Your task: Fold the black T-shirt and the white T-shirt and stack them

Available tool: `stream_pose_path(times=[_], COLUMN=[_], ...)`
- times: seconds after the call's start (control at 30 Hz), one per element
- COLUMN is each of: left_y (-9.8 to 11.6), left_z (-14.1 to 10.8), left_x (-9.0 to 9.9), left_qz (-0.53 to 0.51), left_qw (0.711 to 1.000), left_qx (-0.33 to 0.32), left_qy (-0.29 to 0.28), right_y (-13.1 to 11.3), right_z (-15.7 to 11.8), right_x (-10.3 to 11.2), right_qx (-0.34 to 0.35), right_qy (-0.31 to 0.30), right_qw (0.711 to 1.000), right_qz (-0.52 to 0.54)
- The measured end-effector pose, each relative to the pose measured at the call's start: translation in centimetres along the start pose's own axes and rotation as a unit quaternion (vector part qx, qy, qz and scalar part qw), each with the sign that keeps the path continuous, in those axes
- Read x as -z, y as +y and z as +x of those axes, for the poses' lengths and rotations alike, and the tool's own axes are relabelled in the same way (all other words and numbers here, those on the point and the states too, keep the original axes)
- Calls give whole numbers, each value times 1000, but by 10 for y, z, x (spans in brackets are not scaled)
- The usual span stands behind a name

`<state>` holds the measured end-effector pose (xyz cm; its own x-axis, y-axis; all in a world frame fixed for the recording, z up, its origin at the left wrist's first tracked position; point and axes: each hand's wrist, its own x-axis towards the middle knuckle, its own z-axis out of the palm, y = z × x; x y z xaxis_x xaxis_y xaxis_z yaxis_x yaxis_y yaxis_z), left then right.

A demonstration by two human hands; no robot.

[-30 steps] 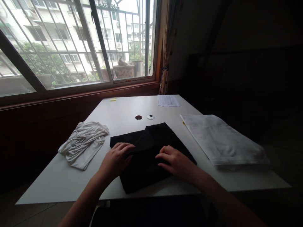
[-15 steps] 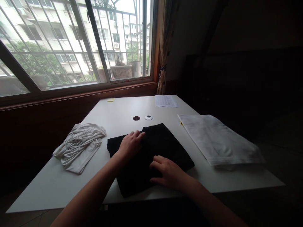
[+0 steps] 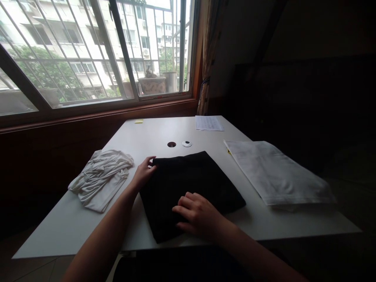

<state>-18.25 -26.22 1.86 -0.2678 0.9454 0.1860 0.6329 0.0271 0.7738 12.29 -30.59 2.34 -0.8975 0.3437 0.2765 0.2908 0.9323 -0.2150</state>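
A black folded cloth (image 3: 190,176) lies on the white table in front of me; its dark surface hides what kind of garment it may be. At its far left corner, my left hand (image 3: 143,171) pinches the edge between thumb and fingers. My right hand (image 3: 198,215) rests on the near part of the cloth, palm down, its fingers loosely bent and a little apart, gripping nothing that I can see.
Left on the table (image 3: 70,231) lies a crumpled white cloth (image 3: 102,178). A flat white cloth or bag (image 3: 277,176) lies at the right. Farther back are a cable hole (image 3: 172,144), its round cover (image 3: 187,143), papers (image 3: 209,123) and a yellow note (image 3: 139,121).
My left hand has moved left from on top of the black cloth to its far left corner, which now looks folded in. My right hand has shifted slightly left.
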Motion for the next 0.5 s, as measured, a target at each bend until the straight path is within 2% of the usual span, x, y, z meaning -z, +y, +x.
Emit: stream_pose_path(times=[0.23, 0.5], left_y=[-4, 5], left_z=[2, 0], left_x=[1, -2], left_qz=[-27, -5], left_qw=[1000, 1000], left_qx=[13, 8], left_qy=[2, 17], right_y=[-17, -22], right_z=[26, 29], right_x=[-10, -18], right_qx=[34, 55], right_qy=[-5, 29], right_qw=[999, 998], right_qz=[-24, -32])
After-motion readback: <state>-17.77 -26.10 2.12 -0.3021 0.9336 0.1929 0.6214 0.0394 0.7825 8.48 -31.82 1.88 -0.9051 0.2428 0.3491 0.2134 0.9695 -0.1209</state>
